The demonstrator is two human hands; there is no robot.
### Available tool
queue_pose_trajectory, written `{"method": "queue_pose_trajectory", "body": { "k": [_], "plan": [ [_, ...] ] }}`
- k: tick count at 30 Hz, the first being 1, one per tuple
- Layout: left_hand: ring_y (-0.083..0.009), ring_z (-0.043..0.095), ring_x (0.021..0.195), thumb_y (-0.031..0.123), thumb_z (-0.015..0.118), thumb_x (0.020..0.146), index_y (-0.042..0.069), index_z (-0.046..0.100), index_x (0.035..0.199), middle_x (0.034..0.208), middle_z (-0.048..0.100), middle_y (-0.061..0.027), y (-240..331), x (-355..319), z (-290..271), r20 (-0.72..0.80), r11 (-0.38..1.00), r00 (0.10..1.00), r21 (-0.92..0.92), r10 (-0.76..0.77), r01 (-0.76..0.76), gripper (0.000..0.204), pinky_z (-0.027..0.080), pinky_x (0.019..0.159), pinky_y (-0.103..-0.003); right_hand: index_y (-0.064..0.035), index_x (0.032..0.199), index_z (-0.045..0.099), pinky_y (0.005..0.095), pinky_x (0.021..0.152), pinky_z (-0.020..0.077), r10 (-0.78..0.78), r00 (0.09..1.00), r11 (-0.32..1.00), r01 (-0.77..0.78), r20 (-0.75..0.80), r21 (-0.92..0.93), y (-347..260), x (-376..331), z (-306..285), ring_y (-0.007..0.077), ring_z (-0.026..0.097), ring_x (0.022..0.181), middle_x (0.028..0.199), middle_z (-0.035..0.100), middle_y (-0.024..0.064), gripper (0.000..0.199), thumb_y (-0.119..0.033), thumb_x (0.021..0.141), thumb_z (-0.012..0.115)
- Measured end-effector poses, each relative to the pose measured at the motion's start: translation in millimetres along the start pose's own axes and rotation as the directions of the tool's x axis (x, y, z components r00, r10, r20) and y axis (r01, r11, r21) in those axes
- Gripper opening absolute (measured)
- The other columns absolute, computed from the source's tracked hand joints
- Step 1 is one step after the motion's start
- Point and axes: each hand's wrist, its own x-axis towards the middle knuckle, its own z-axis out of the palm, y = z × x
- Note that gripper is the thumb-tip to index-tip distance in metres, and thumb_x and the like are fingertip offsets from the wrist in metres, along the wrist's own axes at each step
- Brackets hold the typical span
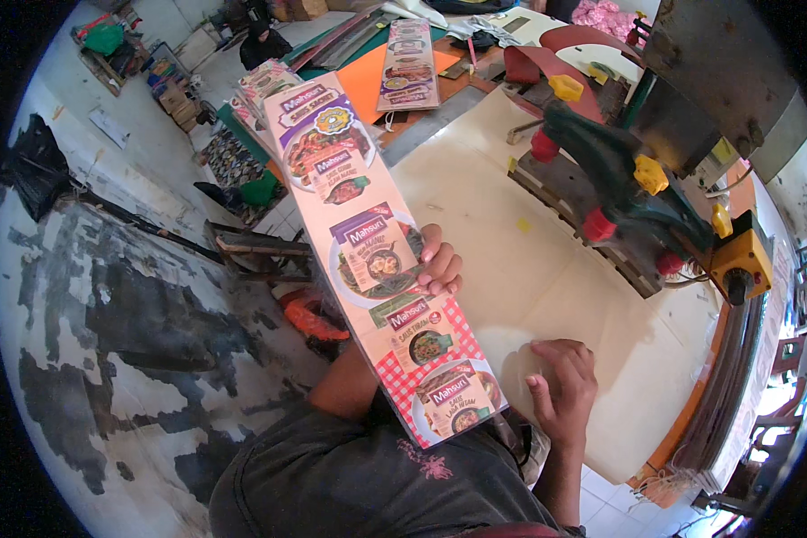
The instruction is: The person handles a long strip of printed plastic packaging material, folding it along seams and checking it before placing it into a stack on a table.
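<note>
Before me the long printed strip [359,211] slants up from the dark shirt [332,475], the left hand [439,260] behind it with fingers curled round its right edge; holding it up seems the present step; the right hand [565,384] spreads loosely, apparently empty; I can't tell whether it touches the pale sheet [511,296]. Shifting rightward calls for that bare stretch, short of the green clamp bar [592,151].

Panel [381,255] at left of worktop [520,278]; machine [623,184] right; second panel [409,67] far side.
</note>
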Motion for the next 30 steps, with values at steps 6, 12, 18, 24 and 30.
{"method": "queue_pose_trajectory", "body": {
  "k": [6,12,18,24,30],
  "plan": [
    [-0.0175,0.054,0.082,0.034,0.061,0.102,0.01,0.055,0.102,0.078,0.055,-0.0015,25,4,7,-0.022,0.995,0.998,0.074,0.063,-0.061,0.025,0.045,0.085,-0.034,-0.0019,0.106,0.073,0.0428,0.09,0.0476,0.029,1.0,0.998,-0.028,-0.006,0.061,3,-4,0,0.0319,0.066,0.098,0.099,0.074,0.0129,0.056,-0.056,0.099,0.057],
    [-0.0209,0.055,0.091,0.025,0.065,0.099,0.008,0.058,0.109,0.085,0.059,-0.0038,51,4,6,0.022,0.939,0.959,0.197,0.284,-0.283,0.021,0.043,0.092,-0.036,0.0015,0.121,0.068,0.0391,0.086,0.0519,0.209,0.971,0.803,-0.239,0.117,0.546,0,-11,-8,0.0263,0.069,0.093,0.104,0.074,0.0161,0.062,-0.056,0.099,0.059],
    [-0.0243,0.058,0.102,0.033,0.072,0.094,0.01,0.057,0.114,0.096,0.059,-0.006,22,-6,17,-0.098,0.906,0.929,0.281,0.357,-0.318,0.035,0.036,0.113,-0.048,0.0029,0.135,0.05,0.035,0.087,0.0551,0.283,0.912,0.523,-0.406,0.296,0.749,0,-14,-10,0.0212,0.07,0.098,0.109,0.073,0.0202,0.054,-0.033,0.099,0.068],
    [-0.0391,0.05,0.132,0.041,0.068,0.097,0.008,0.058,0.124,0.128,0.06,-0.0211,5,-8,15,0.047,0.899,0.952,0.318,0.303,-0.302,0.044,0.036,0.119,-0.055,-0.0002,0.127,0.045,0.0291,0.069,0.0592,0.411,0.824,0.202,-0.499,0.389,0.843,-7,-13,-14,0.0188,0.072,0.081,0.105,0.071,0.0199,0.04,-0.009,0.096,0.068],
    [-0.0511,0.045,0.138,0.055,0.058,0.099,0.005,0.04,0.154,0.155,0.036,-0.0359,50,-5,73,-0.227,0.985,0.974,0.172,0.011,0.03,0.076,0.047,0.108,-0.065,0.0015,0.124,0.047,0.0255,0.036,0.0477,0.47,0.834,0.014,-0.335,0.289,0.942,3,-12,-25,0.0141,0.062,0.05,0.094,0.07,0.0172,0.039,-0.014,0.093,0.065]
  ]
}}
